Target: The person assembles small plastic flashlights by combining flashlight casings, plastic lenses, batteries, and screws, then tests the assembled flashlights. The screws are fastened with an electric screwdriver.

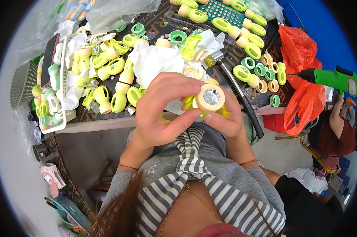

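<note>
Between my hands, close to my chest, is a small toy-like flashlight (210, 98) with a cream ring around its silver reflector and a yellow-green body behind. Its lens end faces up toward me. My right hand (230, 116) is closed around the body, thumb just under the ring. From the other side my left hand (162, 104) grips it, with thumb and fingertips at the edge of the ring. The fingers partly hide the body. A hammer (241, 94) with a black handle and yellowish head lies just beyond my right hand, its handle end jutting over the table edge.
More yellow-green flashlights (111, 67) crowd the table's left side beside a white basket (64, 118). Green and cream rings (259, 69) sit at the right. White wrapping (155, 61) lies ahead. A green electric screwdriver (332, 79) hangs beside a red plastic bag (299, 59).
</note>
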Demonstrator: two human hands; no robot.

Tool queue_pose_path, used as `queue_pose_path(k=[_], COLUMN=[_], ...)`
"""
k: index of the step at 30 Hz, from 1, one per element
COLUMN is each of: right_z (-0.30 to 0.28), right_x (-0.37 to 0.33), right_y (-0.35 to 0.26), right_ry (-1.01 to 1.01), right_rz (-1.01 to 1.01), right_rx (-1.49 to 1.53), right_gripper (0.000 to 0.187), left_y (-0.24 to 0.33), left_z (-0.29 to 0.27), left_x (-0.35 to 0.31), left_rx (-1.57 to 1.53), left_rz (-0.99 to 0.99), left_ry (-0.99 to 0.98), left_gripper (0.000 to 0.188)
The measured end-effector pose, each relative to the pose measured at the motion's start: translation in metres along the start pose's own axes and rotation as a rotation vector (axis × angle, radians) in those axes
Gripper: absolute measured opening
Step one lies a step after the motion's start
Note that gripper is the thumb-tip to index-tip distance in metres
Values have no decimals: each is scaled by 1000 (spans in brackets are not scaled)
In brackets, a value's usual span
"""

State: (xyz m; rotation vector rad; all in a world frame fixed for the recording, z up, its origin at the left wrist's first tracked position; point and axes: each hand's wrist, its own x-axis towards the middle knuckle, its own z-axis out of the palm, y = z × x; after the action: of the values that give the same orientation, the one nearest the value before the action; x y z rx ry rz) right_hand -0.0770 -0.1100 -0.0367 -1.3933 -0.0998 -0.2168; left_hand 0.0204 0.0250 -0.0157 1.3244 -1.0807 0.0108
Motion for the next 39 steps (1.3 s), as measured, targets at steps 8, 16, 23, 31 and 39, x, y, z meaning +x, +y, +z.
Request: queue_pose_path(k=[8,16,23,31,39], right_z=[0,-4,-2,-2,-4], right_x=[2,2,3,1,4], right_y=[1,-2,2,2,-6], right_ry=[-50,-33,-40,-61,-88], right_rz=[-28,-45,-53,-42,-77], right_rx=[-25,-108,-100,-67,-226], right_gripper=[44,44,44,43,42], left_y=[-2,0,4,8,0], left_z=[0,1,-1,3,1], left_x=[-2,-1,-2,-5,-6], left_rx=[-4,-4,91,-29,5], left_rz=[-19,-24,-1,-104,18], left_ry=[23,1,-92,-18,-30], left_gripper=[35,32,31,32,31])
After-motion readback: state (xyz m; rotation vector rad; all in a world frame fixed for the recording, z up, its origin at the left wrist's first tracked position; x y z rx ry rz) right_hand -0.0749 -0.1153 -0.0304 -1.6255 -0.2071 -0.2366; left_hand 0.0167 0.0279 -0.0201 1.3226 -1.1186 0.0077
